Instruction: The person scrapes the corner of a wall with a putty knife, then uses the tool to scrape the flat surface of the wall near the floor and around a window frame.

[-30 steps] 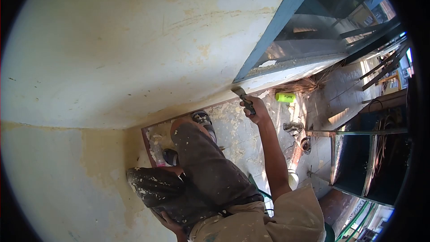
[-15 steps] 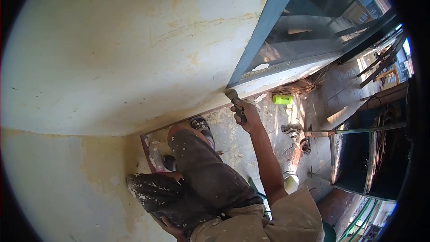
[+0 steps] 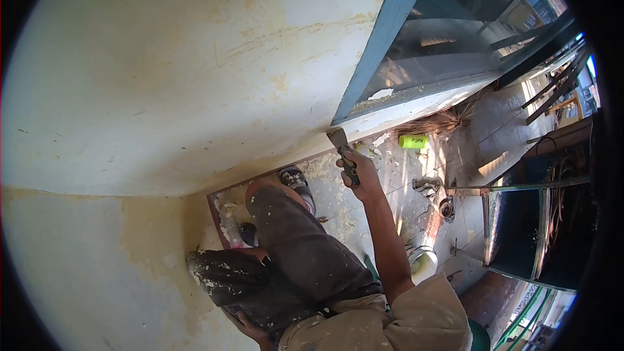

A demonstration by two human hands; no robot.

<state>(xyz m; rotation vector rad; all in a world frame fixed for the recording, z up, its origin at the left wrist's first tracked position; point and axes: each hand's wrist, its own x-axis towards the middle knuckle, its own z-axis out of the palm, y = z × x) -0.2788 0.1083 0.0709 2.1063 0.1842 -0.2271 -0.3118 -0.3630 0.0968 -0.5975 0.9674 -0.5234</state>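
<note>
My right hand [image 3: 359, 172] is closed round the dark handle of a scraper [image 3: 338, 138]. The wide metal blade points up toward the lower edge of the off-white wall [image 3: 247, 91], near the corner of the blue window frame [image 3: 372, 52]. Whether the blade touches the wall is hard to tell. My left hand [image 3: 250, 326] is low in view beside my paint-flecked dark trousers [image 3: 292, 227], its fingers mostly hidden by the leg.
On the floor [image 3: 341, 211], strewn with paint flakes, lie a yellow-green cylinder [image 3: 413, 142] and a bundle of dry bristles [image 3: 439, 121]. A white bucket [image 3: 424, 264] stands near my right arm. Dark open shelving [image 3: 513, 221] is at the right.
The view has shifted slightly. My right hand and the scraper are turned a little and sit slightly lower in view, still near the window corner.
</note>
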